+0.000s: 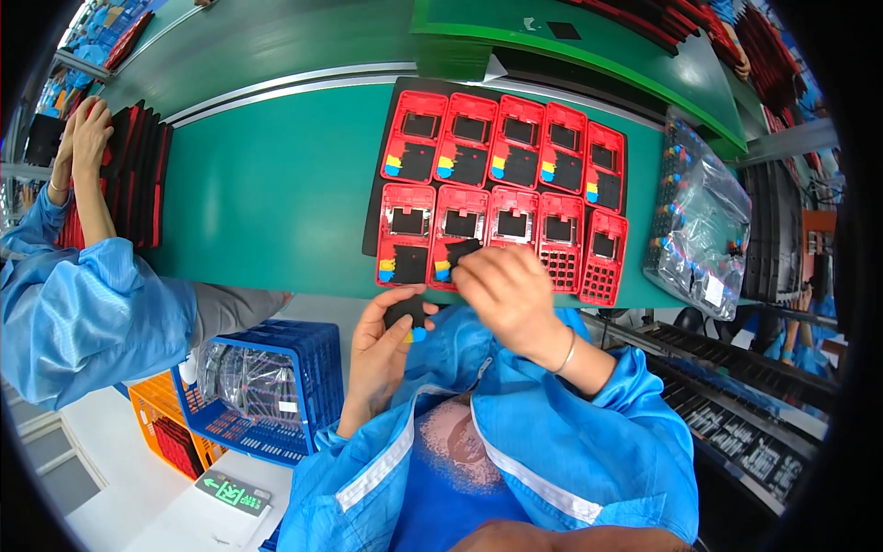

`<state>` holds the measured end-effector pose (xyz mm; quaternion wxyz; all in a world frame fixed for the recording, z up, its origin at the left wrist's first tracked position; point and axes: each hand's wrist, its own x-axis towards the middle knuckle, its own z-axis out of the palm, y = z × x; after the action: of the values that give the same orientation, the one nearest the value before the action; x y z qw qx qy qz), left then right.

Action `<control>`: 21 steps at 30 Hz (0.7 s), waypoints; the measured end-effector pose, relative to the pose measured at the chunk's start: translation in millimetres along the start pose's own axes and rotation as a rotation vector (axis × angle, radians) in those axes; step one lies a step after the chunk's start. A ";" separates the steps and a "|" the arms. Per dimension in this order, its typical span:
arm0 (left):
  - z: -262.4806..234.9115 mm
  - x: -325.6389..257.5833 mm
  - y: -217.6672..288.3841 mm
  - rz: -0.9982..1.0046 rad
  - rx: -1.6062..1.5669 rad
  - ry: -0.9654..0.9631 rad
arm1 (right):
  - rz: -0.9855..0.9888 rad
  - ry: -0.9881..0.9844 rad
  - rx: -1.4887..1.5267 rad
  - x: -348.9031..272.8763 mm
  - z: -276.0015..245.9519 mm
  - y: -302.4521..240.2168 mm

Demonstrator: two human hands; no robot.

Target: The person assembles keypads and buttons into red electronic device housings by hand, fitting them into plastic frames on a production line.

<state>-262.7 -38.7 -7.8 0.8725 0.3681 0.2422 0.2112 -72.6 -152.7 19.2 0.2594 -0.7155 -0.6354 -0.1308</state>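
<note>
Head view: left hand [375,354] pinches a black keypad [401,316]. At the curled fingertips of the right hand [506,287], grip unclear, another pad [461,249] lies askew on a red shell [459,193]. Seating it seems underway; next likely calls for careful alignment.

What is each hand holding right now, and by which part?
Left hand: a keypad, pinched by its black part, coloured end free. Right hand: at a second keypad; whether it grips that cannot be told.
</note>
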 end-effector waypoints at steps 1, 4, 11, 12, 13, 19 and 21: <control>0.0 0.3 0.2 -0.002 0.002 -0.002 | 0.003 0.001 -0.001 -3.3 3.2 -3.2; 0.4 1.6 -1.0 0.008 0.006 0.028 | -0.021 -0.008 -0.014 -10.5 9.2 -7.1; -6.8 4.4 -13.9 0.039 0.170 -0.028 | -0.104 0.035 -0.048 -11.3 7.1 -2.8; -9.6 4.5 -15.8 0.043 0.308 -0.098 | -0.094 0.041 -0.053 -7.6 3.2 -2.4; -7.1 6.0 -14.5 0.042 0.309 -0.099 | -0.083 0.046 -0.059 -5.4 1.3 -2.4; 11.9 16.1 -19.7 0.268 0.931 -0.075 | -0.143 0.013 -0.037 -12.4 14.4 -2.5; 13.5 16.8 -19.6 0.263 0.943 -0.074 | -0.124 -0.021 -0.029 -12.2 13.3 -1.7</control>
<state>-237.8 -49.3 -18.7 0.5846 0.7578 0.2317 0.1737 -78.0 -155.7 2.1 0.2335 -0.6797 -0.6793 -0.1485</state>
